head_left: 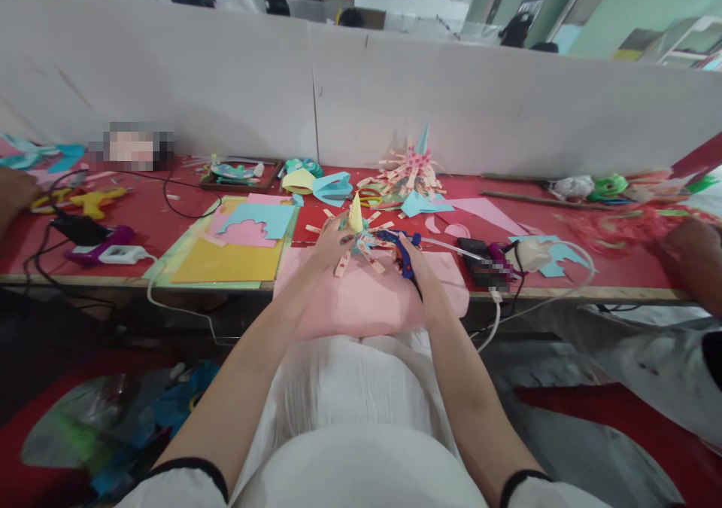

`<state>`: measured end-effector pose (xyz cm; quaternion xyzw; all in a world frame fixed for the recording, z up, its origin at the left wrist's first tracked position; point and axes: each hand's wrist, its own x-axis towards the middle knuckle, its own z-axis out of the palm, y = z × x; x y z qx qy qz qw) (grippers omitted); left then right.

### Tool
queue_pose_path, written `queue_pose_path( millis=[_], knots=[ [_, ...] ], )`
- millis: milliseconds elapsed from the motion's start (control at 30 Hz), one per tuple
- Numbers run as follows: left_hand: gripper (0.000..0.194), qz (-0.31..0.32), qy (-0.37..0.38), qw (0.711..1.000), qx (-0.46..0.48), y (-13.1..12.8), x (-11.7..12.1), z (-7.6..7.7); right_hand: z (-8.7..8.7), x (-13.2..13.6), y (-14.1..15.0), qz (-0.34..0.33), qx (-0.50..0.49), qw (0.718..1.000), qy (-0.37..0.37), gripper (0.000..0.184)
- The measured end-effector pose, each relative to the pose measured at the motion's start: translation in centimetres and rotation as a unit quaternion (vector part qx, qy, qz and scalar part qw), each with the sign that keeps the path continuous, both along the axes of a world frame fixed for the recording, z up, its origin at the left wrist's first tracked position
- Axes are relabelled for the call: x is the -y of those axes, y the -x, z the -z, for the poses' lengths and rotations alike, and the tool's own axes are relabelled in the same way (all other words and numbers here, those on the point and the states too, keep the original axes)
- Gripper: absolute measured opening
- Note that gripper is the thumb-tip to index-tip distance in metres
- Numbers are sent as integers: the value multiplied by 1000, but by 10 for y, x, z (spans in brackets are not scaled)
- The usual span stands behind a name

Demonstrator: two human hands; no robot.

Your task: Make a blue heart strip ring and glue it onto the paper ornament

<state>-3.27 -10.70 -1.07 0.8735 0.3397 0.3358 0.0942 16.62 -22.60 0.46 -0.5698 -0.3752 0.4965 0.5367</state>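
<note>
My left hand [332, 244] rests on a paper craft [356, 238] with a yellow cone tip and pink strips fanning out, fingers closed on its left side. My right hand [414, 267] grips a blue hot glue gun [399, 246], its nozzle pointing left at the craft. Both sit over a pink paper sheet [361, 297] that hangs over the front edge of the red table [169, 226].
A finished spiky craft [414, 165] stands at the back. Yellow, pink and blue sheets [237, 244] lie left. Other glue guns [101, 248], cables and a white partition [361, 94] surround. Other people's hands [685, 241] show at both sides.
</note>
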Motion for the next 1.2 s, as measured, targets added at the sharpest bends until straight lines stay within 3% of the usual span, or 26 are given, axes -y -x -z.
queue_pose_path(
  millis=[233,600,900,1200],
  knots=[
    [11,-5,49,998,27,0,-2,1,-3,-1,0,-23,26,999,24,47],
    [16,-19,58,998,34,-1,-4,2,-5,-6,5,-62,113,990,62,51],
    [11,-17,62,996,61,0,0,-5,-11,-6,11,-65,94,992,49,53],
    [10,-17,72,993,90,-1,-1,-4,-6,-14,8,-83,88,992,48,54]
  ],
)
